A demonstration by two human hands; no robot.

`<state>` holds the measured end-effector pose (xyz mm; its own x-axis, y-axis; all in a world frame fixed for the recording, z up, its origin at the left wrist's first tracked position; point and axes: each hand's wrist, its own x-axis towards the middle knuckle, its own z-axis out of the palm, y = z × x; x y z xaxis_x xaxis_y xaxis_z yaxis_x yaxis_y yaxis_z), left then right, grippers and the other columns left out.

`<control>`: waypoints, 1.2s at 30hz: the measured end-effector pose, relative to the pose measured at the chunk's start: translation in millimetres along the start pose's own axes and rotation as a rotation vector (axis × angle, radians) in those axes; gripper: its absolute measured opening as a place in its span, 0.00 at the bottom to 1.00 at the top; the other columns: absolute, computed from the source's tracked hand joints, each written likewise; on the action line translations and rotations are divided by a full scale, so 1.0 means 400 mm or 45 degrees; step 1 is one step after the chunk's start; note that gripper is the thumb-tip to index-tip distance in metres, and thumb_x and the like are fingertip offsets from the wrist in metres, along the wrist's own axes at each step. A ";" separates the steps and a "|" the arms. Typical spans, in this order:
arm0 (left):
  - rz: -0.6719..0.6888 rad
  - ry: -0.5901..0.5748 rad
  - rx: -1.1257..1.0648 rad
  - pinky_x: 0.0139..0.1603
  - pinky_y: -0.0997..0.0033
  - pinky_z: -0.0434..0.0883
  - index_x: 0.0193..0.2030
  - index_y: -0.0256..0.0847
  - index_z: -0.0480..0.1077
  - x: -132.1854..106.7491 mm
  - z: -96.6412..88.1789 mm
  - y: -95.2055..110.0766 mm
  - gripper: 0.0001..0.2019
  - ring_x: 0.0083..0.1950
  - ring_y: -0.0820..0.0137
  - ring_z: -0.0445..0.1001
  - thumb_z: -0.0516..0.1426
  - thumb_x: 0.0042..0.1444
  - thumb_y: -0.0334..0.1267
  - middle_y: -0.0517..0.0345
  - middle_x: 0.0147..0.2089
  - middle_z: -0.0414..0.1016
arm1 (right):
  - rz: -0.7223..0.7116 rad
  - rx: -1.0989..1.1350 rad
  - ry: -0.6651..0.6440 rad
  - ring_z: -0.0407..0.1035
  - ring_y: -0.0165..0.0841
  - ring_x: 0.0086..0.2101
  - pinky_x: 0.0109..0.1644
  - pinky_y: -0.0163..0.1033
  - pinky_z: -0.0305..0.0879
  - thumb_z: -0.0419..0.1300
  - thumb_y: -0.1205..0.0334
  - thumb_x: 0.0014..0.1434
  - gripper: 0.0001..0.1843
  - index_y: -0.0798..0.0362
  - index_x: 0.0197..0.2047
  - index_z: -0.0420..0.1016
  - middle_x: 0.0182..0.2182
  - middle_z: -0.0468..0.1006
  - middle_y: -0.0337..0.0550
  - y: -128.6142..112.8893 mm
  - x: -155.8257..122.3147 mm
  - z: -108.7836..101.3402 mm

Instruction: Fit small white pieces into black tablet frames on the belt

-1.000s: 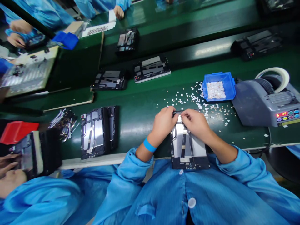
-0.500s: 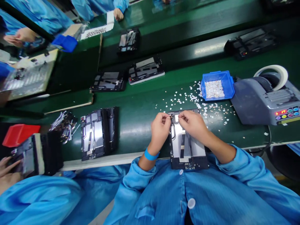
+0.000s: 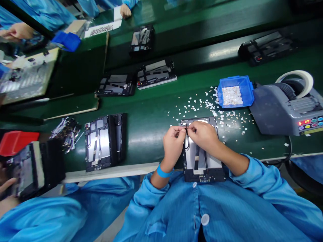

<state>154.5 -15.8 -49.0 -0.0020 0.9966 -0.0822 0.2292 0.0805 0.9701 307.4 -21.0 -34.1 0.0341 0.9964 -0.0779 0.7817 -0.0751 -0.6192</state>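
An opened tablet housing point(image 3: 213, 162), black-rimmed with silver panels and dark ribbon cables, lies before me, its near end overhanging the table edge against my smock. My left hand point(image 3: 173, 143), with a blue band at the wrist, pinches at the tablet's upper left edge. Beside it, my right hand point(image 3: 204, 134) pinches at the same spot, its fingertips almost touching the left ones and its palm over the upper part of the housing. Something small and dark shows between the fingertips, too small to name.
White paper bits point(image 3: 214, 109) lie scattered beyond the tablet, near a blue bin point(image 3: 248, 95) of them. A tape dispenser point(image 3: 275, 111) stands right. Leftward are stacked tablet housings point(image 3: 118, 141), a strip pile point(image 3: 67, 132) and a red bin point(image 3: 17, 143). Co-workers' hands point(image 3: 21, 31) show at left.
My right hand has moved slightly left and down, bringing its fingertips together with the left ones. My left fingers have shifted slightly down. At the left, a co-worker's hand has shifted.
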 end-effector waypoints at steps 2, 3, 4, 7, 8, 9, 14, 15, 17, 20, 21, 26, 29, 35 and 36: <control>0.047 0.020 0.088 0.45 0.67 0.77 0.39 0.41 0.78 -0.010 0.002 0.007 0.04 0.42 0.66 0.83 0.61 0.62 0.36 0.55 0.40 0.85 | 0.022 0.014 0.016 0.75 0.38 0.38 0.38 0.40 0.55 0.59 0.64 0.63 0.08 0.49 0.36 0.80 0.35 0.84 0.42 -0.003 -0.001 0.005; 0.065 0.025 0.113 0.46 0.67 0.77 0.39 0.41 0.78 -0.014 0.003 0.009 0.04 0.42 0.66 0.83 0.61 0.62 0.36 0.55 0.40 0.85 | 0.029 0.025 0.026 0.74 0.38 0.37 0.38 0.40 0.54 0.59 0.64 0.62 0.07 0.50 0.34 0.79 0.33 0.83 0.42 -0.006 -0.001 0.009; 0.075 0.026 0.124 0.46 0.67 0.77 0.39 0.41 0.78 -0.015 0.003 0.011 0.03 0.42 0.66 0.83 0.61 0.62 0.35 0.55 0.40 0.85 | 0.031 0.042 0.038 0.73 0.37 0.36 0.37 0.40 0.53 0.59 0.65 0.61 0.07 0.50 0.33 0.77 0.32 0.82 0.42 -0.009 -0.001 0.014; 0.052 0.018 0.082 0.45 0.68 0.77 0.39 0.41 0.78 -0.009 0.005 0.007 0.03 0.41 0.67 0.83 0.62 0.61 0.36 0.55 0.39 0.85 | -0.014 0.112 0.065 0.70 0.35 0.33 0.36 0.39 0.53 0.58 0.66 0.58 0.06 0.49 0.29 0.72 0.30 0.78 0.40 -0.011 0.007 0.012; 0.024 0.014 0.051 0.43 0.69 0.76 0.39 0.41 0.78 -0.005 0.006 0.003 0.03 0.40 0.67 0.82 0.62 0.61 0.36 0.55 0.39 0.85 | -0.037 0.134 0.083 0.69 0.34 0.33 0.36 0.39 0.53 0.58 0.67 0.57 0.06 0.49 0.28 0.70 0.29 0.77 0.40 -0.003 0.013 0.000; -0.011 0.010 0.016 0.41 0.70 0.76 0.39 0.40 0.77 0.000 0.006 -0.001 0.03 0.39 0.68 0.82 0.62 0.61 0.36 0.55 0.38 0.84 | -0.050 0.150 0.115 0.68 0.34 0.32 0.36 0.39 0.54 0.58 0.67 0.57 0.06 0.49 0.28 0.70 0.29 0.77 0.40 0.011 0.022 -0.021; -0.035 -0.062 -0.068 0.39 0.71 0.74 0.41 0.39 0.77 0.011 -0.008 -0.009 0.05 0.38 0.69 0.80 0.61 0.62 0.37 0.52 0.41 0.84 | 0.248 -0.113 0.503 0.67 0.37 0.30 0.36 0.41 0.54 0.58 0.63 0.57 0.07 0.49 0.27 0.70 0.26 0.75 0.43 0.150 0.075 -0.206; 0.028 -0.075 -0.036 0.41 0.70 0.75 0.41 0.40 0.77 0.012 -0.017 -0.008 0.04 0.40 0.69 0.80 0.61 0.62 0.36 0.52 0.42 0.84 | 0.300 -0.191 0.505 0.67 0.38 0.29 0.35 0.41 0.53 0.59 0.62 0.58 0.09 0.48 0.26 0.69 0.24 0.75 0.44 0.171 0.080 -0.237; 0.204 -0.061 0.098 0.42 0.70 0.75 0.41 0.41 0.78 0.018 -0.043 -0.002 0.04 0.43 0.68 0.80 0.61 0.62 0.34 0.53 0.43 0.83 | 0.265 -0.219 0.435 0.68 0.38 0.29 0.36 0.41 0.54 0.58 0.62 0.59 0.08 0.49 0.28 0.73 0.25 0.77 0.46 0.179 0.078 -0.267; 0.464 -0.012 0.383 0.41 0.70 0.74 0.40 0.41 0.79 0.048 -0.092 0.001 0.05 0.42 0.68 0.78 0.60 0.64 0.32 0.55 0.41 0.80 | 0.056 -0.047 0.171 0.71 0.36 0.31 0.37 0.40 0.58 0.58 0.63 0.59 0.07 0.50 0.35 0.79 0.32 0.82 0.44 0.115 0.064 -0.233; 0.524 -0.036 0.471 0.41 0.69 0.74 0.41 0.41 0.79 0.062 -0.106 0.000 0.06 0.42 0.68 0.78 0.60 0.65 0.32 0.55 0.41 0.80 | 0.027 -0.003 0.065 0.72 0.35 0.31 0.37 0.39 0.58 0.58 0.62 0.60 0.08 0.50 0.35 0.80 0.32 0.83 0.43 0.084 0.063 -0.209; 0.785 -0.306 0.783 0.53 0.62 0.75 0.49 0.41 0.80 0.122 -0.135 -0.014 0.09 0.51 0.63 0.79 0.57 0.69 0.32 0.51 0.47 0.82 | 0.082 -0.043 -0.218 0.69 0.34 0.28 0.34 0.40 0.56 0.59 0.57 0.65 0.16 0.50 0.26 0.79 0.25 0.80 0.42 -0.018 0.100 -0.102; 0.884 -0.397 0.899 0.54 0.59 0.75 0.53 0.40 0.79 0.129 -0.127 -0.025 0.11 0.51 0.61 0.78 0.56 0.70 0.32 0.49 0.48 0.81 | 0.100 -0.118 -0.262 0.68 0.34 0.27 0.33 0.40 0.54 0.61 0.60 0.61 0.14 0.50 0.25 0.80 0.23 0.79 0.41 -0.020 0.126 -0.069; 0.921 -0.434 0.955 0.53 0.59 0.73 0.59 0.40 0.77 0.112 -0.124 -0.041 0.14 0.51 0.60 0.77 0.55 0.71 0.32 0.47 0.51 0.81 | 0.126 -0.177 -0.214 0.67 0.34 0.26 0.32 0.40 0.53 0.61 0.61 0.58 0.11 0.50 0.26 0.80 0.23 0.77 0.41 -0.006 0.127 -0.044; 0.924 -0.439 0.966 0.53 0.60 0.73 0.60 0.40 0.77 0.110 -0.124 -0.041 0.15 0.51 0.60 0.77 0.55 0.72 0.32 0.47 0.52 0.81 | 0.126 -0.175 -0.213 0.67 0.33 0.26 0.32 0.40 0.53 0.61 0.61 0.58 0.10 0.50 0.26 0.80 0.23 0.77 0.40 -0.006 0.126 -0.044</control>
<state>102.4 27.7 -57.2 0.6192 0.7352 0.2758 0.6039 -0.6703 0.4312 318.1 30.0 -22.9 0.0202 0.9630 -0.2687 0.8575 -0.1549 -0.4905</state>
